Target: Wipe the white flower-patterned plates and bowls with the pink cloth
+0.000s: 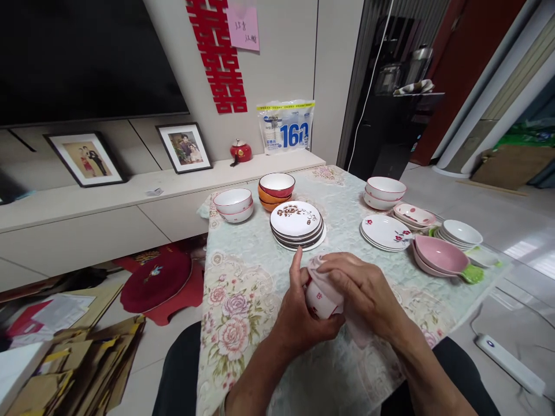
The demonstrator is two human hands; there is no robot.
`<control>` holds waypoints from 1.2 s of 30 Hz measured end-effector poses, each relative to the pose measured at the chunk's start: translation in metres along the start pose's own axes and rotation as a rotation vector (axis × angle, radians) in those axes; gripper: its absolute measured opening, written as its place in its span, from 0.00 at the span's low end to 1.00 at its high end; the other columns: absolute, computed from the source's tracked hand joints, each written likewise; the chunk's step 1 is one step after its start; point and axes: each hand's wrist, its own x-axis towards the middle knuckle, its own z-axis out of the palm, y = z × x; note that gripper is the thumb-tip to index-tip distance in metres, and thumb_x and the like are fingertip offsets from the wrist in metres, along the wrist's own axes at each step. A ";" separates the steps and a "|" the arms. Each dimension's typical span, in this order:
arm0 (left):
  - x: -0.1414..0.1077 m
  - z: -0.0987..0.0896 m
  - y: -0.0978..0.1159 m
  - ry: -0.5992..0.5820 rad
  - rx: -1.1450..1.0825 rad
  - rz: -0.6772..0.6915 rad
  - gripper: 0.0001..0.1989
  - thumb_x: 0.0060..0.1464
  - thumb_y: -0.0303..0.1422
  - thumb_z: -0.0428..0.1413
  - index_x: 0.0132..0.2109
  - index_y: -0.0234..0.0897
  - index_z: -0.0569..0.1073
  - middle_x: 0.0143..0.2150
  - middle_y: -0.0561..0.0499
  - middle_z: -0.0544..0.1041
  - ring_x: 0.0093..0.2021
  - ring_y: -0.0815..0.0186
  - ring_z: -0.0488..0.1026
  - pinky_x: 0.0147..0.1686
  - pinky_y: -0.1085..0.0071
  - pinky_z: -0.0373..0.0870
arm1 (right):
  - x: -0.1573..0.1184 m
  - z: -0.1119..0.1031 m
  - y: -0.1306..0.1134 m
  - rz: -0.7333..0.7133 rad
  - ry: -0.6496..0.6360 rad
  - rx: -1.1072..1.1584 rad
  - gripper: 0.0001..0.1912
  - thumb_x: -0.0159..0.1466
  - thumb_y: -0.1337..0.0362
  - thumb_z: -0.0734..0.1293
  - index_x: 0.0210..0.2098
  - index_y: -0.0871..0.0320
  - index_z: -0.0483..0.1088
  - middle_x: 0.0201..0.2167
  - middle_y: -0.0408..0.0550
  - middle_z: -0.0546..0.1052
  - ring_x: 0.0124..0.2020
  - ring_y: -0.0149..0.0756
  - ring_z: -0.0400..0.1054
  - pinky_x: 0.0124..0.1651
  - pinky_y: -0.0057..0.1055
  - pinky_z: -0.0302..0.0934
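Note:
Near the front of the flowered tablecloth (234,323), my left hand (297,315) is wrapped round a small white bowl (319,297) with red marks. My right hand (368,289) presses a pale pink cloth (358,326) against the bowl's upper right side, and the cloth hangs down below. Just beyond the hands stands a stack of plates (297,219) with a brown flower pattern. The bowl's inside is hidden by the cloth and fingers.
Stacked white bowls (234,201) and orange bowls (276,185) stand at the back left. To the right are more white bowls (385,189), flowered plates (385,232), pink dishes (441,254) and small bowls (462,232). A plastic pack (286,128) sits on the cabinet behind.

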 end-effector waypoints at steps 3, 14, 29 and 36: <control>0.000 -0.001 0.000 0.004 0.005 -0.040 0.65 0.40 0.29 0.66 0.73 0.40 0.31 0.59 0.39 0.71 0.52 0.54 0.74 0.53 0.58 0.70 | 0.000 -0.007 0.023 0.263 -0.007 0.330 0.19 0.72 0.52 0.60 0.43 0.54 0.79 0.49 0.50 0.80 0.51 0.42 0.74 0.54 0.35 0.64; 0.004 -0.008 -0.006 0.047 -0.167 -0.130 0.65 0.39 0.33 0.68 0.73 0.42 0.32 0.61 0.39 0.70 0.54 0.54 0.73 0.51 0.63 0.71 | -0.006 0.009 0.055 0.594 0.077 0.722 0.31 0.68 0.41 0.59 0.48 0.61 0.78 0.42 0.58 0.82 0.41 0.47 0.76 0.47 0.42 0.69; 0.004 -0.009 -0.003 -0.019 -0.195 -0.121 0.63 0.41 0.31 0.68 0.74 0.40 0.35 0.64 0.36 0.67 0.53 0.56 0.74 0.51 0.64 0.71 | -0.007 -0.020 0.026 0.062 -0.216 0.008 0.29 0.63 0.60 0.71 0.63 0.49 0.68 0.62 0.53 0.68 0.64 0.46 0.63 0.65 0.44 0.59; 0.006 -0.011 -0.008 0.002 -0.235 -0.148 0.63 0.41 0.35 0.68 0.73 0.42 0.34 0.63 0.39 0.67 0.52 0.57 0.73 0.50 0.65 0.70 | -0.007 -0.002 0.050 0.403 -0.043 0.244 0.20 0.61 0.64 0.69 0.52 0.56 0.76 0.50 0.51 0.80 0.49 0.44 0.75 0.53 0.40 0.69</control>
